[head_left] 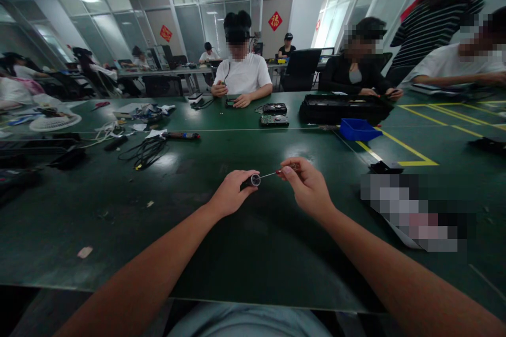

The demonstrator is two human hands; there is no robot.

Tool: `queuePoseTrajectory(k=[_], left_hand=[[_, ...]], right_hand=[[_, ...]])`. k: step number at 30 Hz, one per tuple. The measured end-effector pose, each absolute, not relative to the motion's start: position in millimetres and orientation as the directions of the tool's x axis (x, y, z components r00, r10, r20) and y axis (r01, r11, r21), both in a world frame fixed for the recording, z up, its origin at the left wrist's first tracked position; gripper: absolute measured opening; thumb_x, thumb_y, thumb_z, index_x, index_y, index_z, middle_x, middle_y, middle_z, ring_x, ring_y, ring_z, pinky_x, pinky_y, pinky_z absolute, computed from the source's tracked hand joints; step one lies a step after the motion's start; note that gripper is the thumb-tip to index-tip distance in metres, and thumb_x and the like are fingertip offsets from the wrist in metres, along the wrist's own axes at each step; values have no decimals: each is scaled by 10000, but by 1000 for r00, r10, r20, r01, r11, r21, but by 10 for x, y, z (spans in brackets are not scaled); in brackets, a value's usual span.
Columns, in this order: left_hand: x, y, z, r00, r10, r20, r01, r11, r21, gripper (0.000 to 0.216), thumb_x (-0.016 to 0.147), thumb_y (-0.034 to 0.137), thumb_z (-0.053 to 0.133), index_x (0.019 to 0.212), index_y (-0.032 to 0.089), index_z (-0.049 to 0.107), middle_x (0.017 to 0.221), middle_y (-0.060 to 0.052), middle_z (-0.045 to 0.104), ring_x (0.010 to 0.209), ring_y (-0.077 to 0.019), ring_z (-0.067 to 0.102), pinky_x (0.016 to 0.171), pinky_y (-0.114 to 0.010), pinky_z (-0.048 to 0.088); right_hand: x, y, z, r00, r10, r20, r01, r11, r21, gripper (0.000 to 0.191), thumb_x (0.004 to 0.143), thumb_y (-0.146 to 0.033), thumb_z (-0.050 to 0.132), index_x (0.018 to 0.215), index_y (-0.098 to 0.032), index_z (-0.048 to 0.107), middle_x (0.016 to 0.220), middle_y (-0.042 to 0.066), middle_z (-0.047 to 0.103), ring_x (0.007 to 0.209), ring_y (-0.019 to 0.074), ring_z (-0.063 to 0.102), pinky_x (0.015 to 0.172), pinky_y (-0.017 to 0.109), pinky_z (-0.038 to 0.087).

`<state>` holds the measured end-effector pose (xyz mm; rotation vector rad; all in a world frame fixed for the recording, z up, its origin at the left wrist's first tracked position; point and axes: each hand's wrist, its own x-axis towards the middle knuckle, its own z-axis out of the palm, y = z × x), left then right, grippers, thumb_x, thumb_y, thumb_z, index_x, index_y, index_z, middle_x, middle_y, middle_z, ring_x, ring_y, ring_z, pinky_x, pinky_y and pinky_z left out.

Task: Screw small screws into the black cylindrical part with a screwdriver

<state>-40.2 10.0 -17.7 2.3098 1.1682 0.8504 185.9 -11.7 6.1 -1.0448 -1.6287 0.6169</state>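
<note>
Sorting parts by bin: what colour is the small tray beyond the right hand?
Blue. The small tray shows best in the head view, beside the long black case.

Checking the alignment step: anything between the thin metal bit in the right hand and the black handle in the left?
Nothing visible. The bit, pinched in the right hand, runs straight to the open end of the black handle gripped by the left hand. Only bare table lies below.
</note>
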Motion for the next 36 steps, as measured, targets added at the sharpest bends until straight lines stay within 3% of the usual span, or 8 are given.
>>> queuePoseTrajectory(k=[7,14,18,24,27,32,36], left_hand=[[-413,106,-180,453,827,333,578,-557,597,392,913,273,635,1300,260,569,1232,-38,639,1155,-225,559,1052,-418,419],[-411,102,-174,448,832,327,588,-550,594,397,920,283,627,1312,274,563,1224,-33,641,1140,-223,565,1035,-416,424],[-414,113,-182,469,818,334,590,-571,571,395,906,263,651,1294,262,577,1215,-26,658,1112,-221,585,1040,-413,406],[-440,129,-196,469,816,339,597,-576,558,384,913,270,642,1291,273,576,1197,-13,670,1068,-221,596,991,-401,411],[-436,123,-194,487,804,342,588,-591,553,364,922,283,632,1282,278,577,1192,-3,671,1058,-211,596,975,-391,407],[-405,107,-198,545,774,322,583,-626,518,352,922,304,634,1269,291,578,1209,8,668,1098,-208,587,994,-406,374],[-397,97,-206,548,777,310,597,-623,506,376,915,304,645,1283,291,567,1226,1,662,1154,-216,569,1058,-435,326]], right_hand=[[1851,-135,116,-58,870,490,393,471,-790,200,942,-393,549,969,-210,625,838,43,721,765,185,693,700,328,525],[1863,-154,213,2,894,449,610,355,-709,351,851,-506,647,669,-210,591,556,-5,616,473,133,511,491,284,358],[1879,-152,202,-92,895,436,562,408,-720,262,857,-460,655,782,-210,630,673,16,677,593,170,615,546,297,424],[1909,-170,239,-293,834,468,492,551,-674,124,919,-291,567,991,-220,638,926,52,718,845,203,683,755,353,519],[1899,-186,272,-310,826,471,509,563,-652,130,926,-271,533,974,-216,641,900,47,711,828,198,679,756,345,511],[1874,-191,285,-190,895,404,598,431,-675,309,986,-396,426,913,-209,660,610,-6,624,559,162,601,566,298,429],[1885,-178,263,-189,894,407,612,432,-663,319,977,-342,418,1178,-184,609,692,13,659,591,172,613,569,299,422]])
